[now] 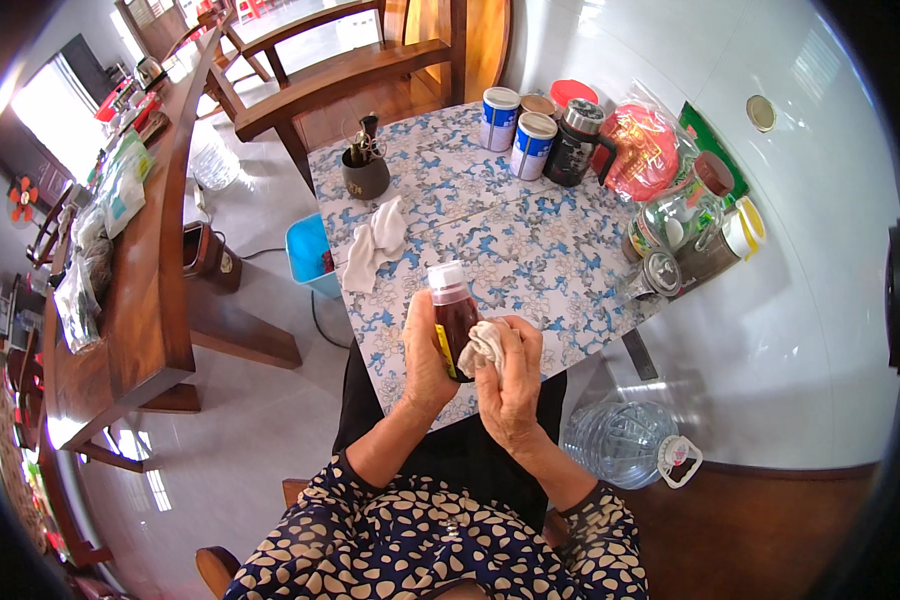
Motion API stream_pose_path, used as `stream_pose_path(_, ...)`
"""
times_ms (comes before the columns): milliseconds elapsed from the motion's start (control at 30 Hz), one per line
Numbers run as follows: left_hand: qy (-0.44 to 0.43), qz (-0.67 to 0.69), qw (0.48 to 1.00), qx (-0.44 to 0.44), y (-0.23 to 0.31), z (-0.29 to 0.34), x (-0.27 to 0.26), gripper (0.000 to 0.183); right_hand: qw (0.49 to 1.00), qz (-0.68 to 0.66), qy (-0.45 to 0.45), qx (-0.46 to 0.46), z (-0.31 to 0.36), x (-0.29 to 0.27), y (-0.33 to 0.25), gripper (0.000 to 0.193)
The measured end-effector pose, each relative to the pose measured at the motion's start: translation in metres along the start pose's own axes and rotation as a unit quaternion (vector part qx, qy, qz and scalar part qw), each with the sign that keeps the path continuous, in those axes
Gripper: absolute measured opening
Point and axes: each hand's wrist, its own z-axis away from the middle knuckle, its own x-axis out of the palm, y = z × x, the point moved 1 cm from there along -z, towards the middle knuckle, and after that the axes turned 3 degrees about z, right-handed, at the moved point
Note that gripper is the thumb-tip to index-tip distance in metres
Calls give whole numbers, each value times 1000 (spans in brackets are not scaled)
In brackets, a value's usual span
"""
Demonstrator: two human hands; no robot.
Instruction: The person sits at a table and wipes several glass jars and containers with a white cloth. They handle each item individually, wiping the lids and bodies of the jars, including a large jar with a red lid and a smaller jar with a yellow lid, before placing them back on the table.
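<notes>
Dark-brown bottle (459,320) is gripped upright by my left fingers (420,322), over the near end of the bench (465,215); my right fingers (513,352) pinch a crumpled whitish rag (483,345) against it. Farther left, a white cloth (374,245) lies near a dark pot (366,179).

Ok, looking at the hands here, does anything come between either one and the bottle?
Yes, at the right hand: the crumpled white cloth it holds lies between its fingers and the bottle's side. Nothing visible separates the left hand from the bottle.
</notes>
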Motion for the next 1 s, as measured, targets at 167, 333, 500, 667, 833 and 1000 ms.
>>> stream_pose_path(167,-23,-93,992,82,2,2,5,19,999,-28,-24,7,10,-2,4,38)
stream_pose_path(333,-18,-137,988,76,5,0,-3,35,996,-59,-41,60,25,-6,0,34)
stream_pose_path(500,-32,-143,985,92,6,-1,2,51,868,-361,-48,337,31,1,9,30)
stream_pose_path(667,-65,-202,963,165,9,14,22,51,804,-485,-71,335,13,12,6,33)
stream_pose_path(833,-54,-250,945,206,12,10,12,48,767,-507,-86,383,19,14,8,36)
stream_pose_path(1000,-42,-272,933,230,11,6,8,48,857,-321,-129,382,18,-3,2,30)
